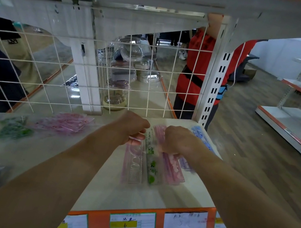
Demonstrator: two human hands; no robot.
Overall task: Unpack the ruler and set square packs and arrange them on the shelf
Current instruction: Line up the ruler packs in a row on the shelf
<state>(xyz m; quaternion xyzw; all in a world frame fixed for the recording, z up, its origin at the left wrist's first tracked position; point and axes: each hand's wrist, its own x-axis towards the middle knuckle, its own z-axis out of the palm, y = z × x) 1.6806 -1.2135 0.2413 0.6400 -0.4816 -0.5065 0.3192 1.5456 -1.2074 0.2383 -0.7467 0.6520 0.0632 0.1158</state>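
Clear plastic ruler packs [136,163], holding pink and green-printed rulers, lie side by side near the right end of the cream metal shelf [181,193]. The left hand [133,129] and right hand [178,140] each grip their far ends, fingers curled.

A shop: metal display shelf [152,192] with price labels [131,222] on its orange edge.
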